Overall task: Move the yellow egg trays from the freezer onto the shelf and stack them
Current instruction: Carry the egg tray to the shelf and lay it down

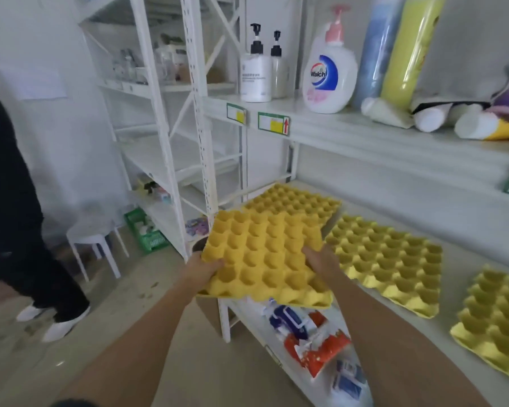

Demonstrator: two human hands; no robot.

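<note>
I hold one yellow egg tray (265,254) in the air at the shelf's left front corner. My left hand (202,270) grips its left edge and my right hand (321,259) grips its right side. Just behind it, another yellow tray (294,202) lies on the white shelf (423,227). A second tray (391,259) lies in the shelf's middle, and a third tray (500,324) lies at the right, cut off by the frame edge. The freezer is out of view.
The shelf above carries pump bottles (256,71), a Walch soap bottle (328,74) and rolls. Snack packets (312,339) lie on the lower shelf. A person in black (15,207) stands at the left beside a white stool (96,242) and a green crate (146,230).
</note>
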